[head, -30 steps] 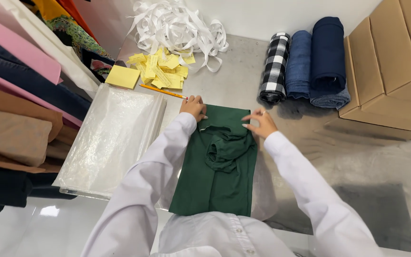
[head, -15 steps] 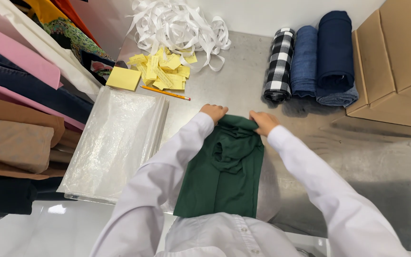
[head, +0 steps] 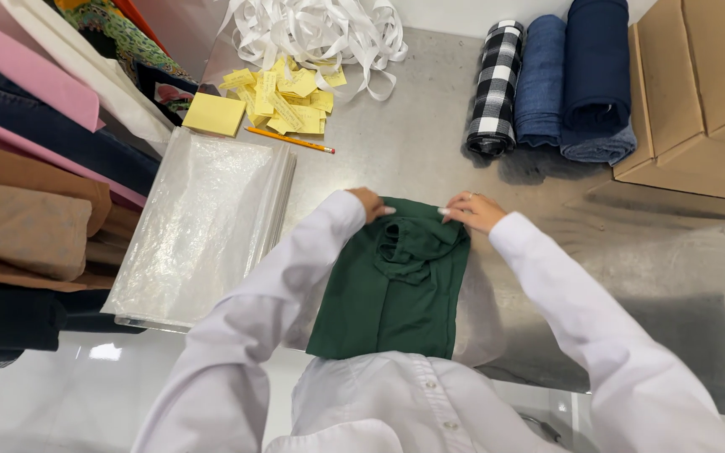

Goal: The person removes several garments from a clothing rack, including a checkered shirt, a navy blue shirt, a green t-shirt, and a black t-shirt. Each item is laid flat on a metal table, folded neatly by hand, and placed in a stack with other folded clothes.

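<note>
I see the green garment (head: 392,294) folded flat on the grey table (head: 396,151), just ahead of the torso, long axis 6 to 12 o'clock. Both hands sit at its far edge: left hand (head: 371,204) at the 11 o'clock corner, fingers pinching the cloth; right hand (head: 473,211) at the 1 o'clock corner, fingers also closed on the edge. Neither is nearer. Stack of clear bags (head: 203,226) at 9 o'clock. Pencil (head: 289,140), yellow notes (head: 283,94), fabric rolls (head: 560,80) farther off.
</note>
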